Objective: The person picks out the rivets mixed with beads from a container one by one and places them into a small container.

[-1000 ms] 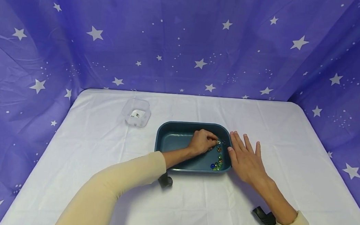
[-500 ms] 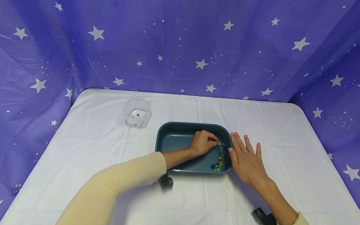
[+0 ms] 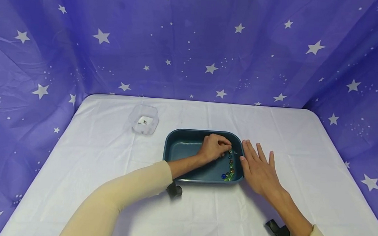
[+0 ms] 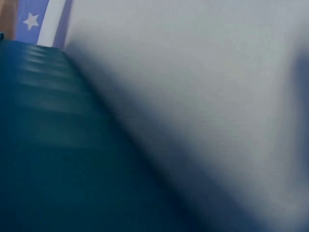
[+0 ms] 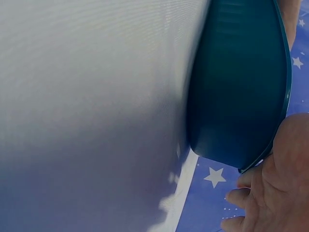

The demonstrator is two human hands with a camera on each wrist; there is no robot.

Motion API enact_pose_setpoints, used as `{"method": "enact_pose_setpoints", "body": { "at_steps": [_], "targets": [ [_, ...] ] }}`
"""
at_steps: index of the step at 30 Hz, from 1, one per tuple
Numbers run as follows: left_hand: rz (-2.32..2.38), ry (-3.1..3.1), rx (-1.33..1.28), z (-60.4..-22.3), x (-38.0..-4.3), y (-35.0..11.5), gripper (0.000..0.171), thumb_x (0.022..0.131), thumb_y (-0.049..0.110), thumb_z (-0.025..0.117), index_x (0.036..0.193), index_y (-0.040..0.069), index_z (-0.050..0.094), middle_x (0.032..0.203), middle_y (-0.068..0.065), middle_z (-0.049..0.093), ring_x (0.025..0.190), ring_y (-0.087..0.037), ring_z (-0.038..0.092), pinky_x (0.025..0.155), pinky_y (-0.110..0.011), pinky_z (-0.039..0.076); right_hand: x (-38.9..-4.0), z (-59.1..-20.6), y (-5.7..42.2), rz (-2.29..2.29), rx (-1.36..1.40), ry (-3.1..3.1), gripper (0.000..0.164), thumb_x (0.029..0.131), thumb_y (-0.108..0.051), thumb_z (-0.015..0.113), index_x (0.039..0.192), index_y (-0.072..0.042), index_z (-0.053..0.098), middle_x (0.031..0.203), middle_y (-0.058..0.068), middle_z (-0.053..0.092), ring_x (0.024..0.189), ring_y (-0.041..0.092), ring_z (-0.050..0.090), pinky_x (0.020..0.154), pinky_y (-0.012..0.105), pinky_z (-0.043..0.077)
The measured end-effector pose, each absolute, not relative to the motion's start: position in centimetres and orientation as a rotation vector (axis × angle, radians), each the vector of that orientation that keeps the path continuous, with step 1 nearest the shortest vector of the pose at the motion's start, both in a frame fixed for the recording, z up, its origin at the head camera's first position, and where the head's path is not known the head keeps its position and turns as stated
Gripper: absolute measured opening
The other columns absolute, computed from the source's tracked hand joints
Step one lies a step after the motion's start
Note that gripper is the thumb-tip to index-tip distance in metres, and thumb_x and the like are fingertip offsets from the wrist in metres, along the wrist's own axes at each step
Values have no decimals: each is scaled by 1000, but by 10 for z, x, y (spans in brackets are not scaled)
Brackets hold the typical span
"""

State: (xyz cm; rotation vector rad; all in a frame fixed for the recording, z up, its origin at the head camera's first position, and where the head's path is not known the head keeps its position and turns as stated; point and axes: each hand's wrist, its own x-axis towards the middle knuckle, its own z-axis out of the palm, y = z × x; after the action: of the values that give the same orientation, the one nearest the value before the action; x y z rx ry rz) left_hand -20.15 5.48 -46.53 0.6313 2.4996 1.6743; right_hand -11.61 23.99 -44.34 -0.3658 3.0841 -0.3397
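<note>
A dark teal rectangular tub [image 3: 185, 180] stands mid-table, with several coloured glass marbles [image 3: 231, 167] in a ragged row along its right inner side. My left hand [image 3: 212, 148] reaches over the near wall into the tub. Its thumb and forefinger pinch at a glass marble [image 3: 230, 152] at the far end of the row, partly hidden by the fingertips. Against the outer right wall rests my right hand [image 3: 259, 171], fingers straight and spread. The right wrist view shows this hand [image 5: 282, 179] at the tub's rim; the left wrist view mostly shows the tub's outer wall [image 4: 72, 130].
A clear plastic container [image 3: 144, 119] with a few small bits in it stands at the back left. White cloth [image 3: 202, 216] covers the table, and a purple star-patterned curtain [image 3: 193, 42] surrounds the back and sides. Black wrist mounts [image 3: 277, 230] hang below the forearms.
The left fingertips have shifted slightly right and away along the row, and the marbles there now lie in a straighter line. The right hand stays in place.
</note>
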Motion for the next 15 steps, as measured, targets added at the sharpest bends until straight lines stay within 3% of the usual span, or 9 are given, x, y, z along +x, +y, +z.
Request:
{"method": "enact_pose_setpoints", "body": {
  "at_steps": [10, 15],
  "targets": [
    [1932, 2374, 613, -430, -206, 30, 12, 91, 6, 73, 99, -2, 77, 74, -17, 70, 53, -9, 61, 53, -23, 52, -116, -444, 240, -332, -368, 3104, 59, 110, -39, 23, 160, -7, 18, 163, 14, 20, 149, 41, 10, 110, 71, 0],
    [2033, 2362, 501, -414, -210, -2, 13, 93, 8, 72, 102, 1, 77, 83, -20, 69, 61, -24, 67, 58, -27, 57, -116, -443, 239, -323, -370, 3106, 58, 110, -37, 25, 159, -6, 19, 163, 14, 20, 149, 40, 9, 110, 70, 0]
  ]
}}
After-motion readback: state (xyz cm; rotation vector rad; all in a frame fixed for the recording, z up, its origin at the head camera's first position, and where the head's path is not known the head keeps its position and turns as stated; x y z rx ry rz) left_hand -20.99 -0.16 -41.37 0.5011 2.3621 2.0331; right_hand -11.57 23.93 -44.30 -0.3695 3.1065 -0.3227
